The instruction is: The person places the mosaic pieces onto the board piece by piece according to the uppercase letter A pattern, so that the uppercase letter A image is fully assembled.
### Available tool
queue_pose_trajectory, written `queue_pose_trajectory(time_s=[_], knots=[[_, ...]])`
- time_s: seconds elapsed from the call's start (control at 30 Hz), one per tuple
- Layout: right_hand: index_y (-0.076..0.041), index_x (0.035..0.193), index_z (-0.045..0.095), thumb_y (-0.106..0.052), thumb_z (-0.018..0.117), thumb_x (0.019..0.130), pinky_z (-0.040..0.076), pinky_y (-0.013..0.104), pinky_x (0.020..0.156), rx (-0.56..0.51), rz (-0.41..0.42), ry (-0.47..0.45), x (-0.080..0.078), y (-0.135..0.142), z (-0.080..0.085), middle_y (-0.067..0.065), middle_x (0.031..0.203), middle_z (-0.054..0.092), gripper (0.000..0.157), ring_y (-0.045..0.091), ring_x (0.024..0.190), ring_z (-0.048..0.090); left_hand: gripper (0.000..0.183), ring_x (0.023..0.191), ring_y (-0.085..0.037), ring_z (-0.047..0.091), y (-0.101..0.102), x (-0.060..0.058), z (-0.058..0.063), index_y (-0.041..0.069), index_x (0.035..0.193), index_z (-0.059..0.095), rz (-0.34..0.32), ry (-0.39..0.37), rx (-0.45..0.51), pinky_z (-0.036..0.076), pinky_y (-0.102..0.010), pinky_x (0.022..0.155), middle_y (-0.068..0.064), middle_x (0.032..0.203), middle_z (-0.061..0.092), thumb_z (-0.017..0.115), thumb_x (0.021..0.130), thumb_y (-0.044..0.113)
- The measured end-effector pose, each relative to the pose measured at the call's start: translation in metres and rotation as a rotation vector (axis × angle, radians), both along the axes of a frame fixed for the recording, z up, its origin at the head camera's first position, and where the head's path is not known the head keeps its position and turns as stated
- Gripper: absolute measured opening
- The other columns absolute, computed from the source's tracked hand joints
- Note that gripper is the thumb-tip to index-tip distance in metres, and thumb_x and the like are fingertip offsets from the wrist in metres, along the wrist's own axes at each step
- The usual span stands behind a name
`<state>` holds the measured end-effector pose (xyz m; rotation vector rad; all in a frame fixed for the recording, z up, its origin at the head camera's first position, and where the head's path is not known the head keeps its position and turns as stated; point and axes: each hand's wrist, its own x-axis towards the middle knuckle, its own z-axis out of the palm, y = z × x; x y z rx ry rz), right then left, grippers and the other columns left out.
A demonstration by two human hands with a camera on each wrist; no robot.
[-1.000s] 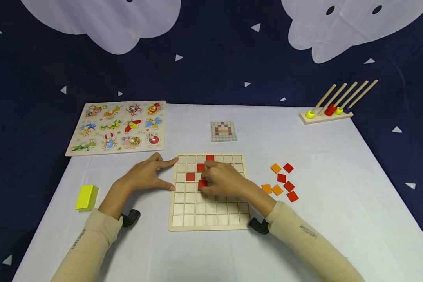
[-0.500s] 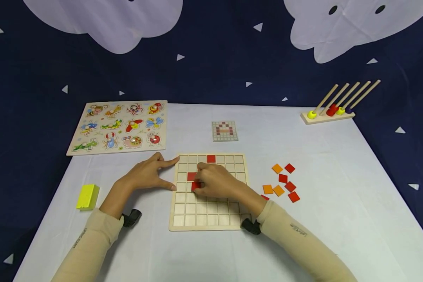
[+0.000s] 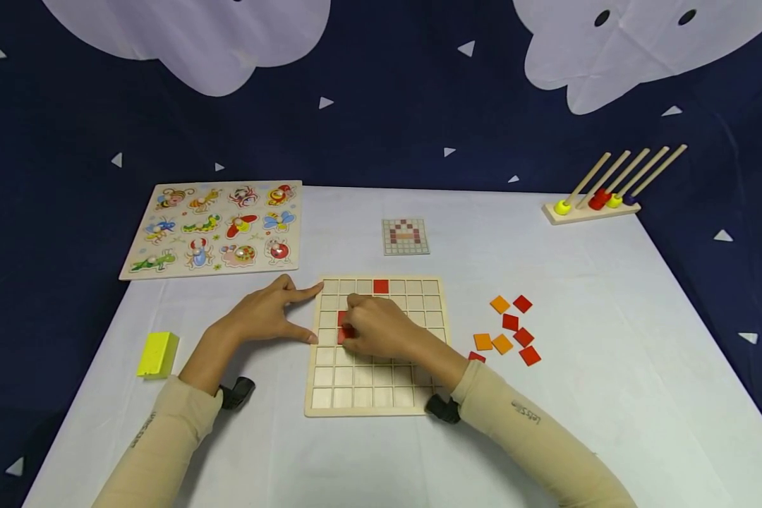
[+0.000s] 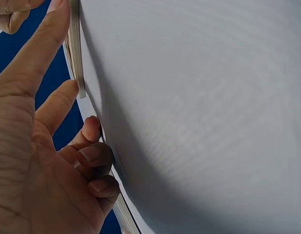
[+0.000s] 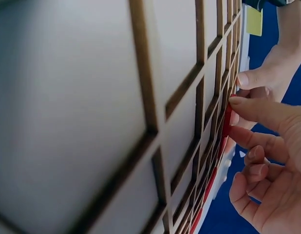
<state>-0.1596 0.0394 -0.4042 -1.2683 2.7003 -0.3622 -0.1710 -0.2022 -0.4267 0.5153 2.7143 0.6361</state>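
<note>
A wooden grid board [image 3: 362, 397] lies flat on the white table in the head view. My left hand [image 3: 263, 310] touches its left edge with straight thumb and index finger, while the other fingers curl loosely in the left wrist view. Over the board's left-middle cells, my right hand [image 3: 384, 328] pinches a red square tile [image 5: 228, 116] between thumb and index finger. This tile appears tilted against the grid, close to a cell. Just above it, another red tile [image 3: 341, 319] shows partly. One red tile [image 3: 381, 286] sits in the top row. The right hand covers some cells.
Loose orange tiles [image 3: 500, 304] and red tiles [image 3: 523, 304] lie right of the board. A small pattern card [image 3: 406, 236] is behind it. Farther out are an insect puzzle [image 3: 228, 243], a peg abacus [image 3: 593, 214] and a yellow block [image 3: 158, 355].
My right hand has shifted left across the board with the red tile, about one cell over. The left hand has stayed at the board's edge.
</note>
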Motion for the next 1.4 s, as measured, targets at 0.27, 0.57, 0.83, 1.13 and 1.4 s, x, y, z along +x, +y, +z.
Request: queue_pose_trajectory(time_s=[0.27,0.57,0.83,1.13,1.4], knots=[[-0.01,0.076,0.071,-0.024,0.079,0.086,0.044,0.023,0.062,0.017,-0.034,-0.003,0.004,-0.003,0.0,0.0,0.083,0.056,0.019,0.008,0.067,0.049,0.1,0.07,-0.017,0.04,0.001,0.0,0.001,0.029,0.149,0.045,-0.001,0.006,0.001,0.036,-0.03,0.06,-0.005,0.098,0.046,0.085,0.063,0.063],[-0.011,0.083,0.073,-0.025,0.079,0.086,0.045,0.022,0.062,0.042,-0.044,-0.032,0.005,-0.002,0.002,-0.001,0.085,0.057,0.016,0.008,0.068,0.051,0.1,0.071,-0.017,0.04,0.0,0.002,0.0,0.029,0.149,0.044,0.001,0.003,0.009,0.036,-0.03,0.061,-0.004,0.098,0.046,0.084,0.064,0.063],[-0.008,0.104,0.076,-0.022,0.076,0.089,0.053,0.032,0.08,-0.039,-0.078,-0.123,0.007,0.023,0.014,0.004,0.105,0.064,0.021,0.017,0.091,0.065,0.1,0.073,-0.017,0.041,-0.001,0.002,0.0,0.029,0.149,0.045,-0.001,0.02,0.007,0.037,-0.03,0.062,-0.004,0.098,0.046,0.084,0.064,0.063],[-0.006,0.102,0.076,-0.021,0.079,0.086,0.053,0.034,0.078,-0.049,-0.163,-0.12,0.011,0.071,0.019,0.004,0.099,0.063,0.022,0.018,0.085,0.066,0.101,0.073,-0.017,0.041,0.0,0.002,0.001,0.027,0.149,0.045,0.002,0.019,0.001,0.037,-0.03,0.063,-0.005,0.098,0.046,0.085,0.063,0.061],[-0.005,0.095,0.076,-0.021,0.084,0.079,0.046,0.027,0.068,-0.049,-0.239,-0.121,0.02,0.115,0.021,0.002,0.089,0.059,0.024,0.01,0.071,0.053,0.101,0.071,-0.018,0.043,0.001,0.002,0.002,0.027,0.149,0.044,0.006,0.008,-0.003,0.037,-0.03,0.063,-0.007,0.1,0.047,0.085,0.064,0.061]])
